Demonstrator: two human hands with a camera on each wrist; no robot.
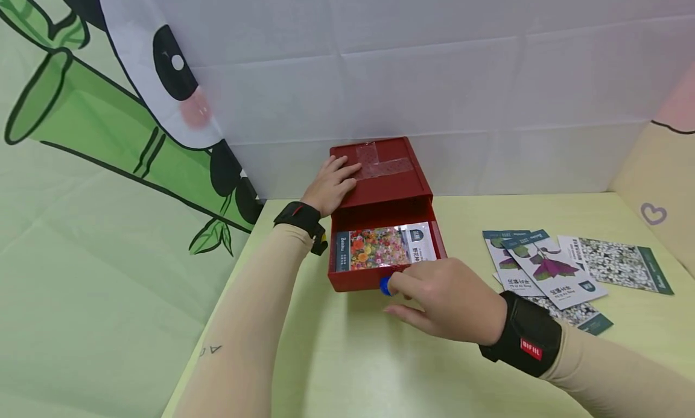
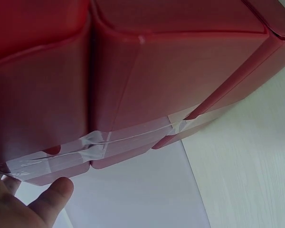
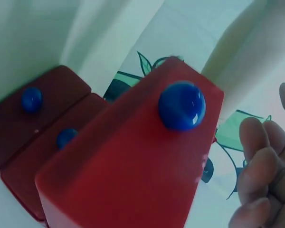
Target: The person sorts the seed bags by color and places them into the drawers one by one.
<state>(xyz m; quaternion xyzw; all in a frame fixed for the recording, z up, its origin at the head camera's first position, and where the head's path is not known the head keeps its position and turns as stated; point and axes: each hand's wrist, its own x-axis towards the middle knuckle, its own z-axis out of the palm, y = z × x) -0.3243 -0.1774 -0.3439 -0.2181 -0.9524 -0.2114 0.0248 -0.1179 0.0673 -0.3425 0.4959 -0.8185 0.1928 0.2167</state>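
Note:
A red drawer box (image 1: 382, 186) with clear tape on its lid stands against the back wall, one drawer (image 1: 358, 280) pulled out. In that drawer lies a flower-picture packet (image 1: 377, 248). My left hand (image 1: 331, 186) rests on the box's top left edge, fingers spread; its thumb (image 2: 57, 197) shows beside the taped side in the left wrist view. My right hand (image 1: 447, 297) is in front of the drawer, close to its blue knob (image 3: 182, 105). In the right wrist view, the loosely bent fingers (image 3: 259, 173) are apart from the knob and hold nothing.
Several printed packets lie overlapping on the table at the right, among them a purple-flower packet (image 1: 554, 270) and a white-flower packet (image 1: 619, 264). Two more red drawers with blue knobs (image 3: 32, 99) show in the right wrist view. A white cloth wall (image 1: 488, 104) closes off the back.

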